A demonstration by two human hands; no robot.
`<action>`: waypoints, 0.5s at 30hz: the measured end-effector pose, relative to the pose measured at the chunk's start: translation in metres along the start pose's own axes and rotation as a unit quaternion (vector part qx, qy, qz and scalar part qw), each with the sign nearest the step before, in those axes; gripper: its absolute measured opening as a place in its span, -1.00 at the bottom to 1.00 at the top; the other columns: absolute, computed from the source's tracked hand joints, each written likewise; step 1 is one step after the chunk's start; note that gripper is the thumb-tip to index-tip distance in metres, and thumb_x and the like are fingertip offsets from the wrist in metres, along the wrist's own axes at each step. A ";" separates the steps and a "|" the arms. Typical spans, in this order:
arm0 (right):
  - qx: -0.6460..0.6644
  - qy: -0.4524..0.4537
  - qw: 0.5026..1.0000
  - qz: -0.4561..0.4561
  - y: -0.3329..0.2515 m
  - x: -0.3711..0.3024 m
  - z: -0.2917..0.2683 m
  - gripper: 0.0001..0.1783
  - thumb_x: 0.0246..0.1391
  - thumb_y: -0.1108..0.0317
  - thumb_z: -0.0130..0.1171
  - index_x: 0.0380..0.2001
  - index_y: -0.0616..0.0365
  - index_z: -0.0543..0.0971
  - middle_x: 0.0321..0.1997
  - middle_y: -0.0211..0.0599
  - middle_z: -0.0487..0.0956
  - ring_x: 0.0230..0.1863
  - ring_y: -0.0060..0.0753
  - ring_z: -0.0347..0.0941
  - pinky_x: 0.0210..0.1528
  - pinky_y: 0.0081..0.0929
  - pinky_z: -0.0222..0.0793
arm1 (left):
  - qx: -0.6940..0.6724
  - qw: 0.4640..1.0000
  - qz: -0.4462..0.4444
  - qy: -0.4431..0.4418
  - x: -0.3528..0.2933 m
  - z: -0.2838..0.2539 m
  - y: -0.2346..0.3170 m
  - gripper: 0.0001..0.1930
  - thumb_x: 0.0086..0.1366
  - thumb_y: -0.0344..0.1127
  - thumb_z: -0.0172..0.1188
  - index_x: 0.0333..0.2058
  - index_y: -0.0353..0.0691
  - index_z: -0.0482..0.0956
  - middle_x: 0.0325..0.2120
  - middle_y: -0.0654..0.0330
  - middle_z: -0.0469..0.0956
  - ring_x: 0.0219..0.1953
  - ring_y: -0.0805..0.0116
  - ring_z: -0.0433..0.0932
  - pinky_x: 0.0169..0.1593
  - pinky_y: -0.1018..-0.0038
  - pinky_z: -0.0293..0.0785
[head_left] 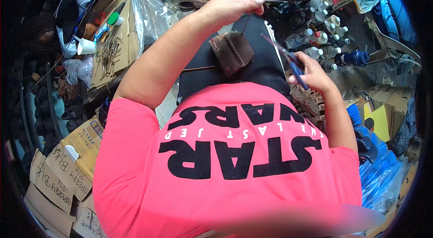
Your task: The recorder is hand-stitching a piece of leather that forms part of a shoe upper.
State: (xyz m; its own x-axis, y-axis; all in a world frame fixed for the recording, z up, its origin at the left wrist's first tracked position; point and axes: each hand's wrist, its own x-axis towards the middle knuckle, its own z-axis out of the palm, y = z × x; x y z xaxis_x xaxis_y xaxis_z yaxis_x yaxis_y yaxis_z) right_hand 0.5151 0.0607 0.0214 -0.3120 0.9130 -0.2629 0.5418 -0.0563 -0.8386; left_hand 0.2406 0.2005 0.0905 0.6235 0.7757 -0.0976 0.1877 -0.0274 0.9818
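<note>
A brown leather piece point(231, 53) with a stitched raised seam rests on my lap, across my dark trousers point(198, 60). From its upper corner a dark thread point(246, 25) runs up to my left hand point(237, 4), which is raised beyond the piece with thumb and fingers pinched on the thread. A thin pale needle-like tool point(274, 0) sticks out to the right from those fingers. My right hand point(312, 72), to the right of my lap, grips a pair of scissors point(295, 70) by its blue handles. The blades point up and left, apart from the thread.
Several bottles point(325, 26) stand at the far right. At the left are cardboard sheets point(131, 12), a white cup point(85, 46) and clear plastic point(151, 3). Written-on cardboard boxes point(52, 184) lie near left, and blue plastic wrapping point(383, 170) near right.
</note>
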 end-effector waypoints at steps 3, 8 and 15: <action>-0.072 -0.032 0.997 0.003 -0.014 0.011 0.009 -0.14 -0.48 -0.11 0.48 -0.12 0.25 0.49 -0.31 -0.06 0.56 -0.22 -0.11 0.52 -0.15 -0.30 0.38 | 0.074 0.997 -0.009 0.016 -0.002 0.007 0.013 -0.78 0.29 -0.18 0.16 -0.35 -0.21 0.65 -0.44 0.31 0.61 -0.35 0.55 0.50 -0.18 0.56 0.41; -0.108 -0.038 0.992 -0.047 -0.037 0.031 0.019 -0.17 -0.43 -0.19 0.42 -0.15 0.23 0.50 -0.28 -0.09 0.57 -0.19 -0.06 0.51 -0.07 -0.24 0.32 | 0.155 0.987 -0.019 0.025 -0.005 0.016 0.024 -0.78 0.29 -0.23 0.16 -0.38 -0.27 0.64 -0.50 0.31 0.59 -0.43 0.58 0.48 -0.29 0.58 0.43; -0.076 -0.037 0.995 -0.050 -0.049 0.049 0.022 -0.33 -0.41 0.10 0.49 -0.22 0.29 0.49 -0.47 -0.18 0.53 -0.41 -0.41 0.43 -0.29 -0.41 0.35 | 0.216 0.976 -0.014 0.018 -0.006 0.025 0.030 -0.79 0.28 -0.25 0.16 -0.36 -0.28 0.64 -0.51 0.29 0.59 -0.45 0.56 0.47 -0.29 0.56 0.44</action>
State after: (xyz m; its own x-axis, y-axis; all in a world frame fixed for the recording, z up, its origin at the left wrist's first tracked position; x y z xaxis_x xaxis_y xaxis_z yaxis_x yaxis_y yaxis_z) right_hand 0.4563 0.0994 0.0395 -0.4229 0.8788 -0.2209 0.6154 0.0996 -0.7819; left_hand 0.2620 0.1794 0.1160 0.5881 0.8013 -0.1098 0.5112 -0.2631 0.8182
